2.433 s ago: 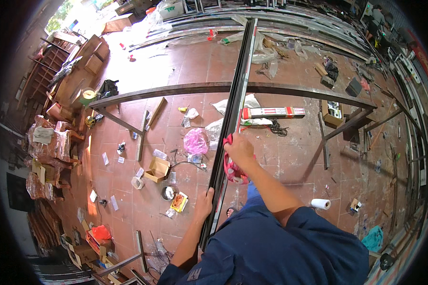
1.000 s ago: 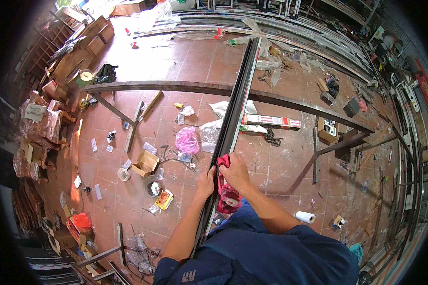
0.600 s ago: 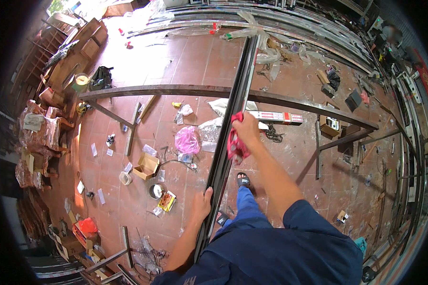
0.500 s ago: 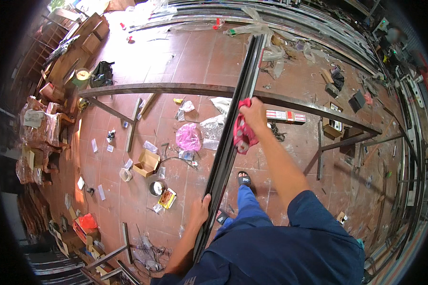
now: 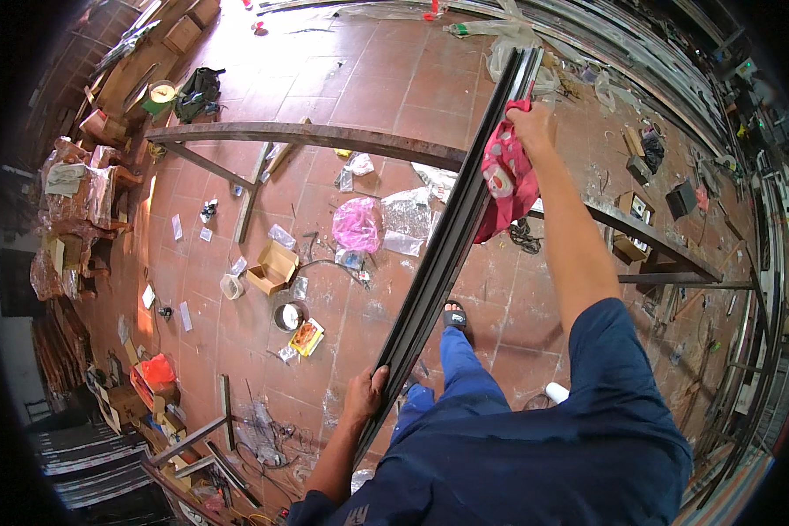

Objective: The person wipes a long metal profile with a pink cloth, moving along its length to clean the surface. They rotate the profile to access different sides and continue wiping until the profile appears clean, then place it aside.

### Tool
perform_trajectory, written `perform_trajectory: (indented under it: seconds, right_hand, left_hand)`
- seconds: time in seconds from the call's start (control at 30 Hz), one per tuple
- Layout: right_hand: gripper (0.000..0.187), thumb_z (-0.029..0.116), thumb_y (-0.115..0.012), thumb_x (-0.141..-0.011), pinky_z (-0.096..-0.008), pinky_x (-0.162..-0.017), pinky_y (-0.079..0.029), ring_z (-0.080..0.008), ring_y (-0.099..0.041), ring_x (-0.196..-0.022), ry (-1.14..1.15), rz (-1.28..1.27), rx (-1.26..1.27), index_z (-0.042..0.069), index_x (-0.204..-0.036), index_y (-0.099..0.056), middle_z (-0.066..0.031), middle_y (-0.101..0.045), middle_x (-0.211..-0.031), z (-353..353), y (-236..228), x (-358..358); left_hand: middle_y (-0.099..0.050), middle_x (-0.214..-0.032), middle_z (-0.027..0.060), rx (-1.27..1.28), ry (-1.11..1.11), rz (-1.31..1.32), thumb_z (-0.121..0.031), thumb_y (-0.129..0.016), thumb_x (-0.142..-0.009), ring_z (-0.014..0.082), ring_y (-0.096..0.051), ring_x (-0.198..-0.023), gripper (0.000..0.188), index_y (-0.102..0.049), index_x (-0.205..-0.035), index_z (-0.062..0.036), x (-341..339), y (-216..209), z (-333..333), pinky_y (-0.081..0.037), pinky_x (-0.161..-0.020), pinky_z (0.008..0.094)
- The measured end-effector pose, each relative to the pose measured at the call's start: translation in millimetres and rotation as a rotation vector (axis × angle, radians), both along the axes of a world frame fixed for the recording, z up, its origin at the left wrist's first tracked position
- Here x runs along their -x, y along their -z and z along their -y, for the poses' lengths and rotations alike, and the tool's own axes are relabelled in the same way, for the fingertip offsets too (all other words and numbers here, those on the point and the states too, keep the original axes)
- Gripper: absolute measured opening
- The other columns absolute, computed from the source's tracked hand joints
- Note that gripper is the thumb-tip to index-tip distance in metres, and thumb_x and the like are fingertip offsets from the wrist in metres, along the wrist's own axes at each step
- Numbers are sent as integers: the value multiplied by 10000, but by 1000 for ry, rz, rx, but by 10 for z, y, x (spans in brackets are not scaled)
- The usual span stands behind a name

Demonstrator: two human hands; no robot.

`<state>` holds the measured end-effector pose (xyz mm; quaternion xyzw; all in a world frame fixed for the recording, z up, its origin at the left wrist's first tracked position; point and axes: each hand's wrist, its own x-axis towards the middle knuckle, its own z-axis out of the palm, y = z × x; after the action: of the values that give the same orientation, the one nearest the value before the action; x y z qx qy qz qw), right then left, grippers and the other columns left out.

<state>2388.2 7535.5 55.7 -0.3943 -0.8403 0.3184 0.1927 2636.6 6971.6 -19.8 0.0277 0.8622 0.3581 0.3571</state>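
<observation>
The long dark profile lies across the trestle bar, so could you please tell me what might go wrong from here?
The dark profile crosses a narrow trestle bar with the left hand on its nearer part, so it might slide or twist if that hold slackens. The pink cloth hangs loose from the right hand and could catch on the profile's edge. If the profile dropped, the open-toed sandal would probably protect the foot little.

1 head-worn fisheye view looks down and ahead; the torso (image 5: 535, 456) lies near, the left hand (image 5: 365, 393) farther, the right hand (image 5: 533, 127) farther still, the floor (image 5: 359, 92) well below.
</observation>
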Motion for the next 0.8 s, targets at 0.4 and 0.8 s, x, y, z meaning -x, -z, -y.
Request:
perform_trajectory:
  seconds: [0.4, 0.8]
  right_hand:
    - [235, 195, -702, -834, -575, -864, -522, -476, -679, -931, -215, -123, 44, -29, -901, -674, -285, -694, -889, 2583, 407, -1981]
    - [237, 184, -705, -822, -552, -827, -517, -487, -649, -887, -265, -157, 125, -37, -869, -631, -290, -670, -882, 3464, 539, -2654]
  left_hand:
    - [-667, -905, 399, -5, 27, -148, -521, -478, -1113, 571, -683, -942, 657, -734, -985, 71, -178, -117, -50, -508, -793, 586]
    - [-671, -941, 398, -46, 74, -285, -456, -502, -1107, 554, -691, -957, 564, -743, -1063, 52, -235, -240, 183, -509, -811, 584]
